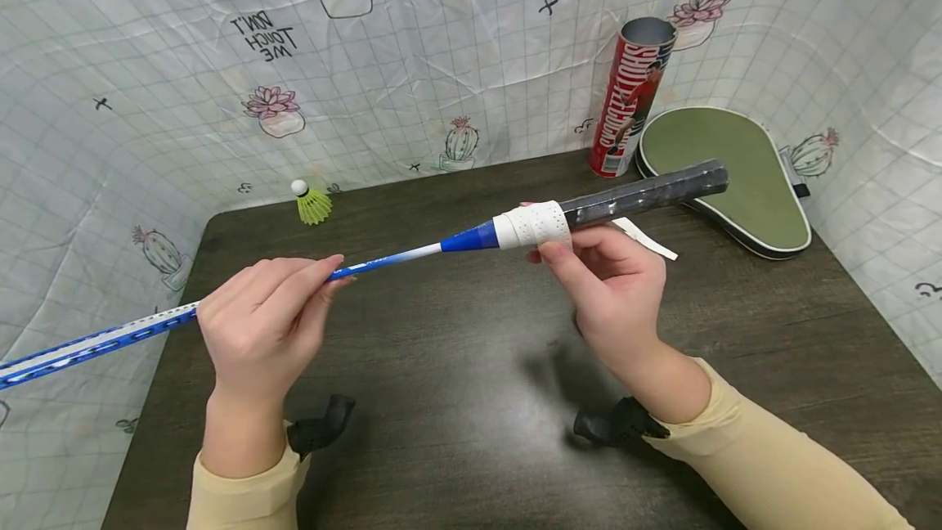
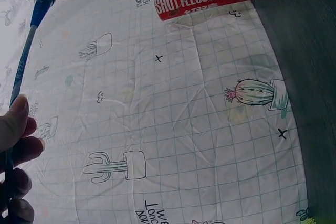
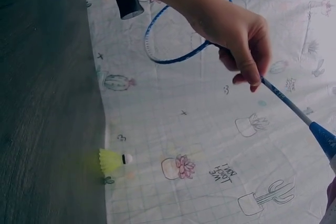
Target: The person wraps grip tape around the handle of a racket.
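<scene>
A blue and white badminton racket [image 1: 401, 256] is held up level over the table, its head off to the left. My left hand [image 1: 261, 325] pinches the thin shaft between thumb and fingers. White perforated grip tape [image 1: 533, 224] is wound round the handle just above the blue cone [image 1: 471, 237]. My right hand [image 1: 618, 293] pinches this tape from below at its lower edge. Beyond it the black handle [image 1: 648, 193] is bare of white tape. A white strip [image 1: 646, 239] shows behind the right hand. The right wrist view shows the racket's blue frame [image 3: 178, 59] behind the left wrist.
A yellow shuttlecock [image 1: 312, 204] sits at the back left of the dark wooden table [image 1: 441, 366]. At the back right stands a red shuttlecock tube [image 1: 629, 101], beside a green paddle-shaped case [image 1: 724, 162]. Patterned cloth [image 1: 412, 47] hangs behind and at both sides.
</scene>
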`<state>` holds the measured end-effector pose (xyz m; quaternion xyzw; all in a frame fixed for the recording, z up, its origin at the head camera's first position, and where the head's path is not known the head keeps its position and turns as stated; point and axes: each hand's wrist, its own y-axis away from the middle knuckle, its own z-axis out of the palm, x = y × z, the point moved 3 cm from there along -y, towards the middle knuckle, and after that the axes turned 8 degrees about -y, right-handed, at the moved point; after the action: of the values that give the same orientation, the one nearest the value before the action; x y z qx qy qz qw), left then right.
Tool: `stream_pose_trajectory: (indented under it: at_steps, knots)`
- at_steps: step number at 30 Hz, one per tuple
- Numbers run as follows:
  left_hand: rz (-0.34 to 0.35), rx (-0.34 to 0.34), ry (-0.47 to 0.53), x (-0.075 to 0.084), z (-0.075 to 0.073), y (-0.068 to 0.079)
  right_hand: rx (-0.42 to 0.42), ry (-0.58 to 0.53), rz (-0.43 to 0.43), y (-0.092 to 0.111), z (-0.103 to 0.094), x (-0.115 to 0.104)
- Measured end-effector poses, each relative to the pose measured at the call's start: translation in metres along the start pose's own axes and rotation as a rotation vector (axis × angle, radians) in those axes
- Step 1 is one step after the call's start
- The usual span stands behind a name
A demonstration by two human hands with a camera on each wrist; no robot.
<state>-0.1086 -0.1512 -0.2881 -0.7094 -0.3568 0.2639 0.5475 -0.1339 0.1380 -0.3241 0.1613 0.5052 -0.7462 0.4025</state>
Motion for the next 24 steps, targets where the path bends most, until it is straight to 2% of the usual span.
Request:
stream_pose_trajectory:
  at_steps: [4, 8, 13, 19, 24]
  knots:
    - [-0.017, 0.004, -0.02, 0.0007, 0.0018, 0.0003, 0.051, 0.034, 0.025, 0.0004, -0.0025, 0.0018]
    - [-0.02, 0.006, -0.024, 0.0009, 0.0027, -0.0001, 0.073, 0.079, -0.004, -0.0013, -0.0031, 0.0021]
    - [-0.003, 0.003, 0.015, 0.0004, 0.0028, -0.0009, 0.095, 0.127, -0.028, -0.003, -0.0036, 0.0013]
    - [-0.007, -0.035, 0.021, -0.001, 0.0004, 0.0011, 0.055, 0.06, 0.014, -0.0002, -0.0028, 0.0013]
    - [-0.018, -0.072, 0.018, -0.0027, -0.0019, 0.0023, 0.017, 0.018, 0.002, -0.0002, -0.0009, 0.0009]
